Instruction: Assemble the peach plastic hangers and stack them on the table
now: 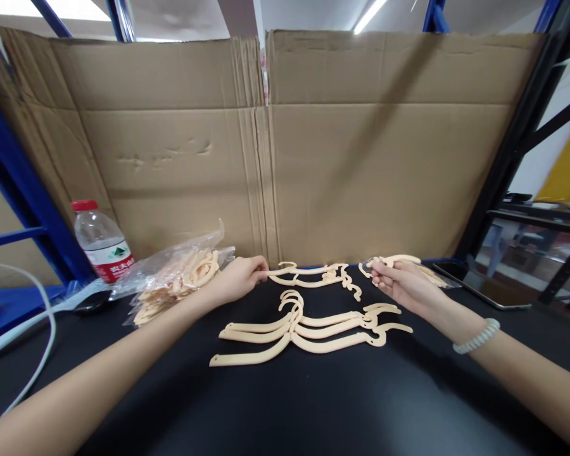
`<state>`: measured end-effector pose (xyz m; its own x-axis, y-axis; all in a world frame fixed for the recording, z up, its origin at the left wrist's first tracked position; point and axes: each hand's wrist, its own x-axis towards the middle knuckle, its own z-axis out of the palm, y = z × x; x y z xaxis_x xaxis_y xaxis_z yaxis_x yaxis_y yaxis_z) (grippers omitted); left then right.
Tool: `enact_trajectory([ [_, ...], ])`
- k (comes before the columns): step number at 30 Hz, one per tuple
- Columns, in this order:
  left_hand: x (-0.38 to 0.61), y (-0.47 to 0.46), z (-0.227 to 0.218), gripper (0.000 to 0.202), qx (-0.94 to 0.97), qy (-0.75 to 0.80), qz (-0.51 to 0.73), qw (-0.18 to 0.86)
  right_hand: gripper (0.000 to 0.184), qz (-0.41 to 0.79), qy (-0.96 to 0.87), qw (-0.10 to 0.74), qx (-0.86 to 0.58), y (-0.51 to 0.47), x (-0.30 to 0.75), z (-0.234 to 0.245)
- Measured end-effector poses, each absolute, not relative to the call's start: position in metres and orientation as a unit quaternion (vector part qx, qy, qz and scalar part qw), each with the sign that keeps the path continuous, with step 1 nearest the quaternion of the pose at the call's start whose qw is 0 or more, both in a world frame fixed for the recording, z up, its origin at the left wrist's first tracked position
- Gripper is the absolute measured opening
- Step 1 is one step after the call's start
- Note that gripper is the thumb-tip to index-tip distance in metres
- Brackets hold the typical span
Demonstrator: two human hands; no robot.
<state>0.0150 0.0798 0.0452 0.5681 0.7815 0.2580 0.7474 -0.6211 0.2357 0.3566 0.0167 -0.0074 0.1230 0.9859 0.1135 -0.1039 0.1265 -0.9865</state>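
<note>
Toward the back of the black table, my left hand (237, 278) pinches the left end of a cream plastic hanger (308, 272). More cream hanger parts lie bunched at that hanger's right end. My right hand (406, 285) is closed, thumb and fingers together, on a curved cream hanger piece (401, 259) at the back right. Part of that piece is hidden by the fingers. Between my forearms, several cream hangers (292, 326) lie overlapped in a row, hooks pointing away from me. Hook-shaped pieces (377, 334) sit at their right ends.
A clear plastic bag (180, 278) of cream parts lies left of my left hand. Behind it stands a red-capped water bottle (102, 240). A tablet-like device (484, 285) lies at the far right. Cardboard panels (384, 145) wall off the back; a white cable (47, 316) runs at left.
</note>
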Motion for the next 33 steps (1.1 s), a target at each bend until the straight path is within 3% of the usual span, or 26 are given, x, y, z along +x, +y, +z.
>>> enact_trajectory([
  [5, 0.003, 0.042, 0.045, 0.019, 0.870, 0.441, 0.220, 0.014, 0.029, 0.507, -0.444, 0.587, -0.449, 0.011, 0.351, -0.005],
  [10, -0.012, 0.007, 0.008, 0.016, 0.860, 0.411, 0.302, -0.004, 0.029, 0.541, -0.432, 0.569, -0.444, -0.001, 0.334, -0.002],
  [14, -0.018, -0.003, -0.016, 0.015, 0.883, 0.302, 0.344, -0.109, 0.029, 0.554, -0.469, 0.533, -0.436, -0.013, 0.316, -0.001],
  [22, -0.017, -0.005, -0.017, 0.010, 0.858, 0.275, 0.409, -0.149, 0.028, 0.542, -0.476, 0.524, -0.453, -0.015, 0.315, -0.007],
  [26, -0.017, -0.006, -0.020, 0.010, 0.847, 0.294, 0.421, -0.135, 0.029, 0.542, -0.480, 0.512, -0.462, -0.017, 0.317, -0.005],
  [33, -0.017, -0.005, -0.021, 0.028, 0.855, 0.273, 0.437, -0.066, 0.030, 0.546, -0.524, 0.480, -0.443, -0.021, 0.314, 0.001],
])
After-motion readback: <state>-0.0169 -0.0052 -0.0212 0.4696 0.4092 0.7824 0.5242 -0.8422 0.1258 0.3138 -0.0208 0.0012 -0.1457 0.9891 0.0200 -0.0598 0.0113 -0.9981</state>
